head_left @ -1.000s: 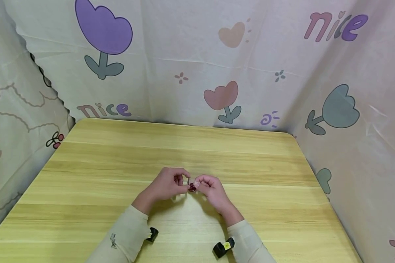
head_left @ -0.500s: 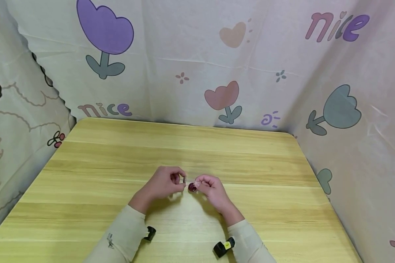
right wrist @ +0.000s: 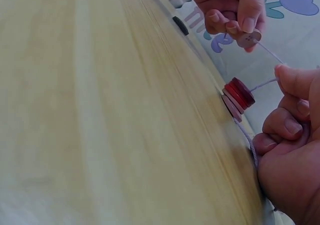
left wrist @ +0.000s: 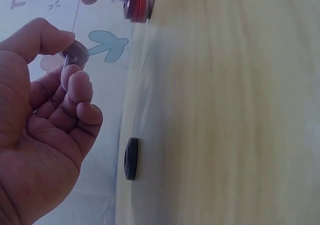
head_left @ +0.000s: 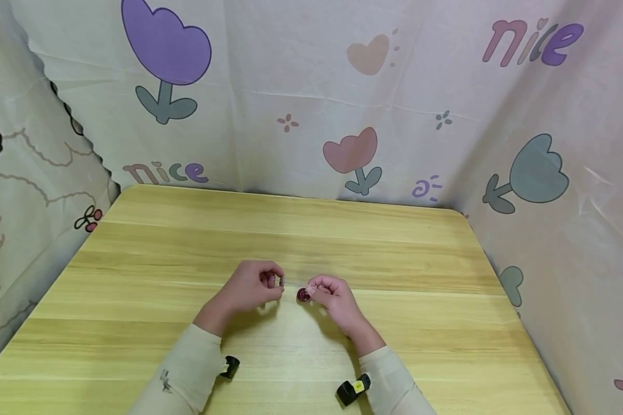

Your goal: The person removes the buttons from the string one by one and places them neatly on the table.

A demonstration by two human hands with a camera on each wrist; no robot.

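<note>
My left hand (head_left: 254,285) pinches a round greyish-pink button (right wrist: 249,38) between thumb and fingertips. A pale lilac string (right wrist: 269,51) runs through this button to the right hand. My right hand (head_left: 334,300) pinches the string at its fingertips, a short gap to the right of the left hand. Below the right fingertips hangs a small stack of dark red, red and pink buttons (right wrist: 239,97), threaded on the string close to the tabletop. More of the string trails down past the right palm in the right wrist view.
A dark round disc (left wrist: 131,159), like a button, lies on the wooden table (head_left: 384,248); the head view does not show it. Patterned cloth (head_left: 270,69) stands behind the table and at both sides. Black wrist cameras (head_left: 353,390) are worn at the sleeves.
My left hand has moved left, away from the right hand, carrying the greyish-pink button along. The right hand has stayed in place, and the red button stack shows more fully.
</note>
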